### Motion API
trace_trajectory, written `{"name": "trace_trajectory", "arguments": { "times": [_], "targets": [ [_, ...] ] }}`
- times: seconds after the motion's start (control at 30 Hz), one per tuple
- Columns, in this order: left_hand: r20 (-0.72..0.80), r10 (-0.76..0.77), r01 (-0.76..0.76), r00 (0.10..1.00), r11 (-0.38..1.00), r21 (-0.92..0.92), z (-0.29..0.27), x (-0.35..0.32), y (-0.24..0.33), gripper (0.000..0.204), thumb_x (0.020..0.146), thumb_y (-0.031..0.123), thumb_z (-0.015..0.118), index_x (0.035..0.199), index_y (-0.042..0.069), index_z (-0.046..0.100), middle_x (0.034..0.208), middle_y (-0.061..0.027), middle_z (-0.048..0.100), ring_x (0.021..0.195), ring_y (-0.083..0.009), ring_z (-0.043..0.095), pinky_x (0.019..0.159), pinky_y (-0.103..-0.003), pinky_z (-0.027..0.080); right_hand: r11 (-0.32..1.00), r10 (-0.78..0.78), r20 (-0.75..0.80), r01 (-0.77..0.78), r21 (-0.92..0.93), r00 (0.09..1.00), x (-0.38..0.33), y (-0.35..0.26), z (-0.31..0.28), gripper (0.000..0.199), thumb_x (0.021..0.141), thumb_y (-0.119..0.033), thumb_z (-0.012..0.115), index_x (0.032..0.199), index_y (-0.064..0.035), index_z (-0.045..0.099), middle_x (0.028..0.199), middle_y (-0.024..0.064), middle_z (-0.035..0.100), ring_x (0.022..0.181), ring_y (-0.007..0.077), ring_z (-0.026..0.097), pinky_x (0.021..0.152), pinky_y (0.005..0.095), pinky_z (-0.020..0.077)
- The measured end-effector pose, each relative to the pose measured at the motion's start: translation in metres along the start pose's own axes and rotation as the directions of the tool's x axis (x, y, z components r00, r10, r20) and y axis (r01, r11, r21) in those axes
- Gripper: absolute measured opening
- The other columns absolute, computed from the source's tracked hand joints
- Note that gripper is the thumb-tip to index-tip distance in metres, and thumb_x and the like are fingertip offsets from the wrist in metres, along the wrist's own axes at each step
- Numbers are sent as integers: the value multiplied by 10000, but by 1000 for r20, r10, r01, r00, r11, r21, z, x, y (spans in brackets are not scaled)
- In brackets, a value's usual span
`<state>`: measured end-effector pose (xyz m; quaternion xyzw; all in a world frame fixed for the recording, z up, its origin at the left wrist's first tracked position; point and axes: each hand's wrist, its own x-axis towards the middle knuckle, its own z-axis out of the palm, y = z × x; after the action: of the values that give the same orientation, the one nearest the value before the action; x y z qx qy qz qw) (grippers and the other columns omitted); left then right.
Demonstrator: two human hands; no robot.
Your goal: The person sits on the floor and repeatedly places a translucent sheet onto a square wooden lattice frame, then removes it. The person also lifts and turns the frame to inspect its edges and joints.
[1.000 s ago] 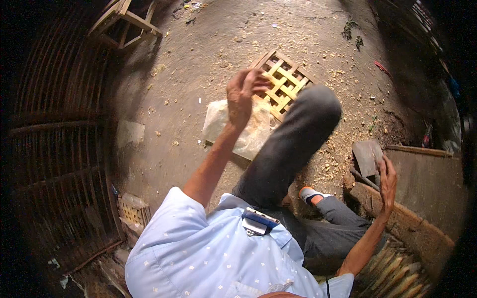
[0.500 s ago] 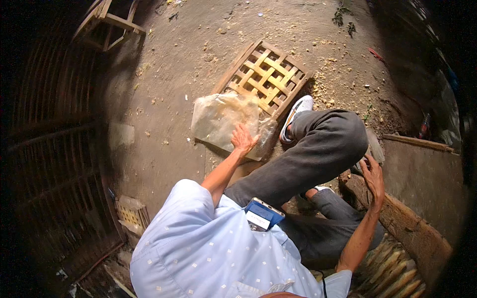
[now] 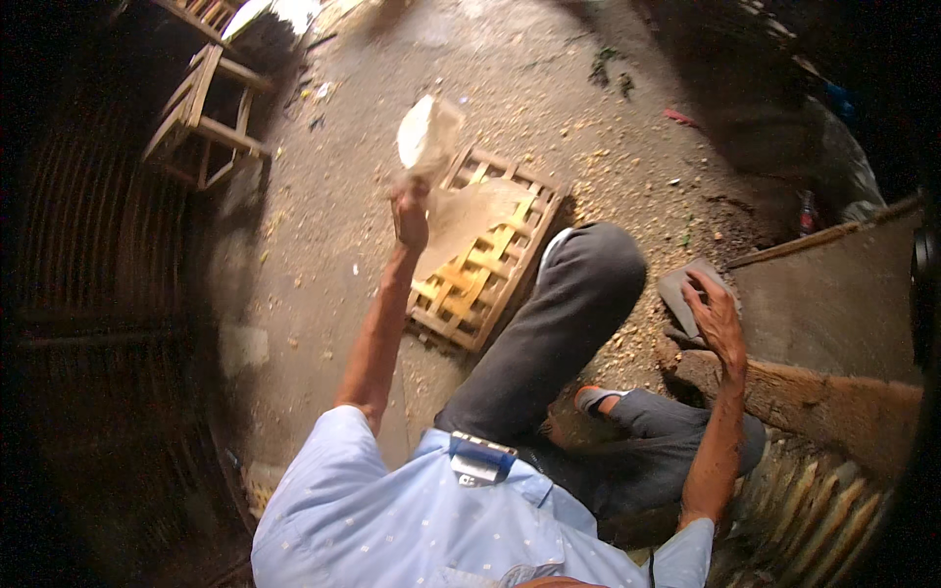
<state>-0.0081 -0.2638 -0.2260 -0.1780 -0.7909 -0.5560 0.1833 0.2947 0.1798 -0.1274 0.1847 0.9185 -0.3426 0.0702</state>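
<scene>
Gripping the lower end of a pale sheet (image 3: 427, 132), it seems, the left hand (image 3: 413, 218) is out at 10 o'clock from the crate (image 3: 477, 265), fingers closed, arm stretched long! The sheet stands up at 12 o'clock from that fist, blurred, probably upright because the wrist is raised beneath it. And look at the lattice: a thin, dusty-looking cover (image 3: 475, 208) drapes over its upper-left part, though whether it joins the sheet is too blurred to call.

The crate itself lies on the floor (image 3: 323, 255), woven face up, its right edge near the bent left knee (image 3: 613, 260) at 3 o'clock; likely set there so the left arm can span it without a step.

Over to the right hand, (image 3: 714, 316) between 3 and 4 o'clock, fingers loosely curved and parted over a grey plate (image 3: 676, 294). Touching? Cannot tell. Its forearm passes the lowered right knee, which perhaps gives that side some support. Around 4 o'clock sits a rough wooden block (image 3: 809, 402); at 10, well apart, a wooden stool frame; (image 3: 208, 127) at 1 to 2, yellowish crumbs (image 3: 613, 157) scattered across the ground.
</scene>
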Motion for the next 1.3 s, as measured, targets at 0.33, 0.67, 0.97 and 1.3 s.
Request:
{"name": "trace_trajectory", "arguments": {
  "times": [0.33, 0.67, 0.97, 1.3],
  "targets": [
    [796, 294, 294, 529, 817, -497, 184, 105, 272, 306, 782, 139, 880, 1000, -5, 720, 964, -46, 746, 885, -116, 685, 795, -267, 552, 937, -281, -726, 342, -66, 628, 29, -64, -64, 719, 944, -245, 694, 1529, -22, 339, 1442, 236, 489, 1325, 362, 499, 1077, 446, 436],
    [954, 131, -420, 268, 908, -7, 291, 115, 185, 636, 978, 358, 642, 1435, -43, 455, 1441, -201, 526, 1383, -287, 434, 1184, -409, 271, 948, -315, -601, 268, -170, 734, 49, 49, -37, 196, 874, -218, 534, 774, -49, 532, 757, 178, 593, 749, 337, 648, 692, 480, 513],
    [947, 93, -438, 306, 897, 54, 271, 127, 204, 480, 1014, 309, 611, 1360, -6, 503, 1341, -184, 591, 1262, -277, 548, 1092, -409, 425, 914, -402, -639, 334, -231, 656, 52, 3, -44, 245, 906, -213, 627, 1135, -130, 656, 1042, 143, 708, 899, 324, 698, 794, 458, 568],
    [897, 355, 62, 264, 922, -383, 285, 64, 262, 300, 958, 237, 701, 1104, -24, 690, 1015, -93, 738, 944, -169, 689, 903, -324, 541, 925, -187, -681, 361, 121, 708, -14, 2, -96, 145, 925, -152, 630, 907, -9, 640, 737, 139, 620, 665, 200, 601, 623, 369, 481]
  ]
}}
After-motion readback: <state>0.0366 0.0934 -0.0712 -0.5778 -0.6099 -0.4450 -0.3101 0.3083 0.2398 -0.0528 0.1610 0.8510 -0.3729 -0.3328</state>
